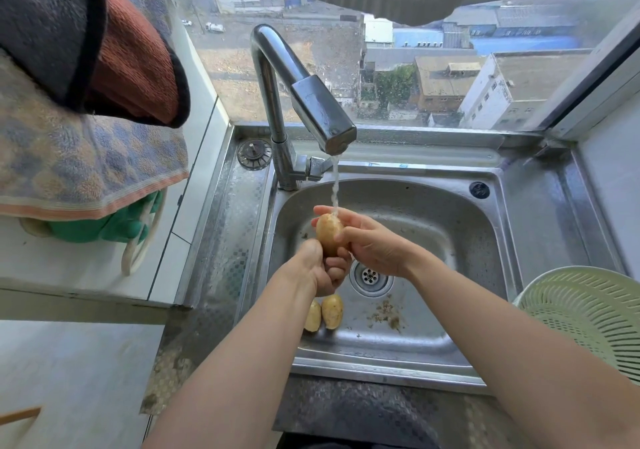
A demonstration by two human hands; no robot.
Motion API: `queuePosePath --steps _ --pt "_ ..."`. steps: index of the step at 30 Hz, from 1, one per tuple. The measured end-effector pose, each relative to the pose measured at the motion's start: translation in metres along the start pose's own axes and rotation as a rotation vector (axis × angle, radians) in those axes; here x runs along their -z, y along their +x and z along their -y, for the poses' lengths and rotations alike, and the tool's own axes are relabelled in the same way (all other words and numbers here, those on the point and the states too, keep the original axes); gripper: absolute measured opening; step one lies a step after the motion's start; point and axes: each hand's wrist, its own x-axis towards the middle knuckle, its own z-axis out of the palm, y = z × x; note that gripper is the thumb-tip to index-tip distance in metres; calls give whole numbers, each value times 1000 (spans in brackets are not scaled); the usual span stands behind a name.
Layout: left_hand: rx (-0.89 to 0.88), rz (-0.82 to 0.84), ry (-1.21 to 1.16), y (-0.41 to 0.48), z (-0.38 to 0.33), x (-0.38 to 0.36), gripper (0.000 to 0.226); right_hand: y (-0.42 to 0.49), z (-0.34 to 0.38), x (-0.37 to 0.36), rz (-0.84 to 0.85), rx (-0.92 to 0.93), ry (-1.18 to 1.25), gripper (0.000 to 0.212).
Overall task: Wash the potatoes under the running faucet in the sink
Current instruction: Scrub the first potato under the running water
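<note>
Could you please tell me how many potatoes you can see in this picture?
3. One potato is held in both hands under the faucet stream; two potatoes lie side by side on the sink floor below the left wrist. The arms may hide others.

Sink (540,206) glossy steel; faucet (311,102) shiny metal; colander (588,317) seemingly matt plastic

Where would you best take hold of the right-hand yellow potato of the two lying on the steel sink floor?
Probably across the middle of the right-hand yellow potato, coming from above. It lies lengthwise pointing away from the person, its left flank against the second yellow potato, so one finger goes between them, the thumb on the free right side. Both hands are busy with the held potato.
</note>
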Motion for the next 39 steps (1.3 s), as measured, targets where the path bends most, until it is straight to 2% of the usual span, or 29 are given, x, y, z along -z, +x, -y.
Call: queuePosePath --steps 3,10,12,13,14,17,19,21,23,24,25,28,29,32,35,37,39 --pt "11 -21 -14 0 -1 -3 60 5 -1 -5 -69 -6 63 51" --pt "4 -19 -17 1 -5 -1 58 7 2 -12 -122 6 112 45" --pt "-16 -26 0 1 -5 -3 55 10 1 -13 -157 25 20 29" --pt "-28 -32 28 0 -4 -5 53 11 1 -15 -210 48 -55 20" --pt "-47 -39 64 1 -1 -6 52 14 1 -17 -296 81 -128 19" --pt "-166 -50 137 3 11 -12 57 30 5 -26 -606 82 -141 43" --pt "-299 -81 116 7 17 -14 57 40 6 -34 -752 50 -134 53" --pt "-450 -118 20 9 17 -10 50 43 7 -43 -725 110 -320 50" --pt "-519 -88 -77 9 13 -2 49 39 10 -55 -554 194 -520 39" --pt "-531 -86 -79 10 10 3 50 38 13 -58 -475 191 -527 40" --pt "-531 -108 -45 10 7 9 51 38 19 -57 -413 159 -439 46" --pt "-517 -183 45 11 2 13 57 43 32 -47 -357 11 164 65" --pt "-515 -190 50 9 1 9 62 44 34 -42 -360 -24 296 68" --pt "-605 -208 100 8 3 -5 72 43 28 -38 -458 -40 363 65" --pt "-769 -256 326 12 8 -19 62 33 10 -31 -585 10 394 49" --pt "-837 -332 480 17 9 -26 60 26 -6 -21 -594 52 401 49" --pt "-880 -402 512 19 6 -28 58 19 -16 -13 -538 73 374 55"
